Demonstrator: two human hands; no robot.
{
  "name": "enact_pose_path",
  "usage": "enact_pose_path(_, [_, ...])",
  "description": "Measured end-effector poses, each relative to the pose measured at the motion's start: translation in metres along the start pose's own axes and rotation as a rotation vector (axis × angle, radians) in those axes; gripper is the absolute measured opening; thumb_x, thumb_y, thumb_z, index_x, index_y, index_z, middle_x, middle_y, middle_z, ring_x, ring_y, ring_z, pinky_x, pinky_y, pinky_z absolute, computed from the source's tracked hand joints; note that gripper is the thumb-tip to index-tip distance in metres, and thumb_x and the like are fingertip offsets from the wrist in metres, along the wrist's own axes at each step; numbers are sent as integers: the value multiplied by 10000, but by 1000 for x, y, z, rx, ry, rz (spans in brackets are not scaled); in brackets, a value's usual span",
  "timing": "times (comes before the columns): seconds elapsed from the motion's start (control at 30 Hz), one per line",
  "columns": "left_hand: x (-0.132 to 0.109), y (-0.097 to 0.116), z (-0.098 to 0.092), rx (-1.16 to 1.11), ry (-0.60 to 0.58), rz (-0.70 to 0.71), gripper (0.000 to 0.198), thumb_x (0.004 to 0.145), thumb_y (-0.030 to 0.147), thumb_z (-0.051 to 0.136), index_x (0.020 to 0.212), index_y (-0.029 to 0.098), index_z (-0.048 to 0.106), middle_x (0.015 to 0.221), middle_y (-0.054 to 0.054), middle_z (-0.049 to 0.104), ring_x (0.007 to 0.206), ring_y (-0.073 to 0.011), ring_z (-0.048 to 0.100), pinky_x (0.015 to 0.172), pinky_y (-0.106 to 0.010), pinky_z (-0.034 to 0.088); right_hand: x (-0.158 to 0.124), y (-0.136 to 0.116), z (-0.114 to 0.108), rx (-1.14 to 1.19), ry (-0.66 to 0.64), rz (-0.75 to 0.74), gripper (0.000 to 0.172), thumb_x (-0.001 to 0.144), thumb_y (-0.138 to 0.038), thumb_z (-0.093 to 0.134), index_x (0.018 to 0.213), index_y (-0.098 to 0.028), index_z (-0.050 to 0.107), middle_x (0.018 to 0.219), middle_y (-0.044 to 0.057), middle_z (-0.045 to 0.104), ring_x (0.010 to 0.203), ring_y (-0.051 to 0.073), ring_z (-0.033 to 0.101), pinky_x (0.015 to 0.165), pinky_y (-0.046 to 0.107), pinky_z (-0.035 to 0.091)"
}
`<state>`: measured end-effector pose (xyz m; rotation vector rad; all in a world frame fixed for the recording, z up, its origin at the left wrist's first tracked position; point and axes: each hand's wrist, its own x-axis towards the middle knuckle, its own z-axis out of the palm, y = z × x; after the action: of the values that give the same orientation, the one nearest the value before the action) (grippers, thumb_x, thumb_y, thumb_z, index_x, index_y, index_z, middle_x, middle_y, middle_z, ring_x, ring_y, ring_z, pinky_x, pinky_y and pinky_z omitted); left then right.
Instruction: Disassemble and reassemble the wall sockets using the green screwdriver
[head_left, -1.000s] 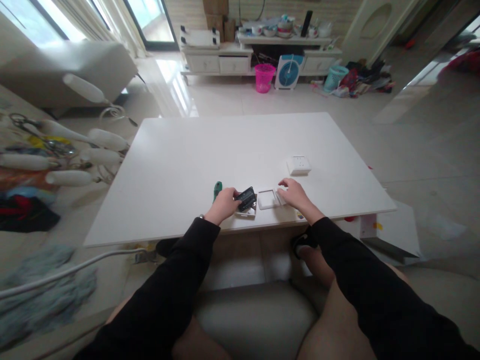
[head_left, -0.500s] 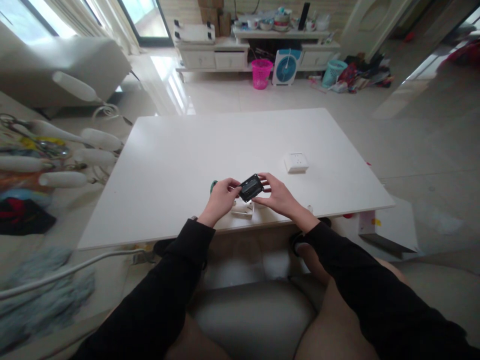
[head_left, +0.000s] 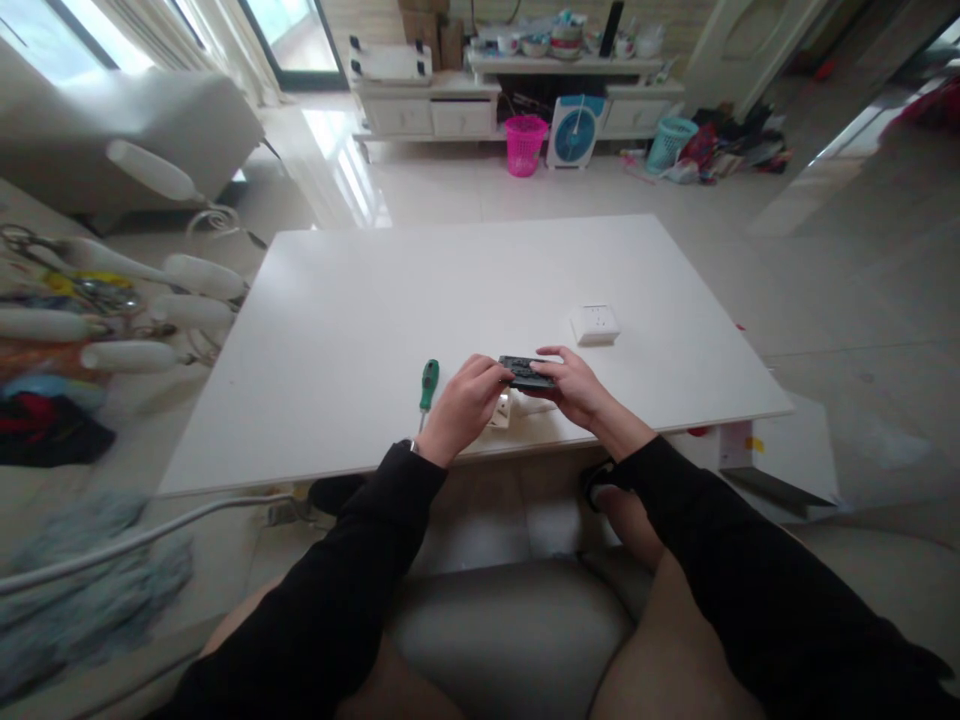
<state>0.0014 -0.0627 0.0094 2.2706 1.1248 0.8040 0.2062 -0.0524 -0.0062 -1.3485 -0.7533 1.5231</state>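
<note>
Both hands hold a flat black rectangular part (head_left: pixel 527 371) above the near edge of the white table (head_left: pixel 360 330). My left hand (head_left: pixel 471 398) pinches its left end between thumb and fingers. At the other end my right hand (head_left: pixel 574 388) grips it, thumb on top and fingers beneath. Just under the part, a small white open box (head_left: pixel 501 410) rests on the table, mostly hidden by my left hand. Left of that hand lies a screwdriver with a green handle (head_left: pixel 429 384), its shaft partly covered. A white socket box (head_left: pixel 595 325) sits beyond my right hand.
White lamp arms (head_left: pixel 199 275) stand close to the table's left side. A grey-white carton (head_left: pixel 787 445) is on the floor at right. Across the room are a pink basket (head_left: pixel 525 147), a blue fan (head_left: pixel 576 132) and a white cabinet (head_left: pixel 401 118).
The black part has moved right and been tilted flatter, its other side turned up. Both hands have shifted right with it, uncovering more of the screwdriver's green handle.
</note>
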Motion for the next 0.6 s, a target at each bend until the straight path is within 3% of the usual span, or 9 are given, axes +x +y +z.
enact_pose_path(0.17, [-5, -15, 4, 75, -102, -133, 331, 856, 82, 617, 1163, 202, 641, 1234, -101, 605, 1215, -267, 573, 1101, -424, 495, 28, 8, -23, -51, 325, -175, 302, 810, -191, 672, 1060, -268, 521, 1070, 13, 685, 847, 178, 738, 710, 369, 678])
enact_pose_path(0.27, [-11, -29, 8, 182, -196, -235, 367, 824, 89, 642, 1177, 191, 647, 1308, -129, 582, 1261, -309, 558, 1133, -467, 476, 45, 17, -35, -89, 478, -160, 240, 816, -202, 636, 1025, -254, 531, 1084, 22, 681, 884, 163, 728, 733, 323, 671])
enact_pose_path(0.33, [-15, -36, 10, 233, -241, -289, 516, 793, 72, 661, 1296, 168, 602, 1388, -169, 560, 1315, -338, 547, 1149, -489, 464, 52, 24, -39, -66, 552, -149, 244, 806, -193, 639, 1029, -244, 553, 1064, 27, 687, 910, 165, 726, 752, 311, 669])
enact_pose_path(0.47, [-19, -44, 17, 244, -323, -301, 785, 737, 72, 733, 1470, 144, 458, 1563, -254, 462, 1506, -388, 428, 1222, -530, 388, 60, 35, -43, -83, 587, -174, 298, 782, -187, 629, 1076, -221, 593, 1120, 54, 700, 958, 166, 729, 809, 297, 657])
enact_pose_path(0.6, [-22, -55, 28, 207, -389, -280, 1006, 703, 79, 769, 1584, 145, 289, 1686, -294, 302, 1608, -396, 282, 1276, -534, 313, 66, 41, -44, -106, 516, -197, 329, 795, -237, 618, 1123, -223, 586, 1133, 61, 717, 969, 166, 732, 828, 302, 644])
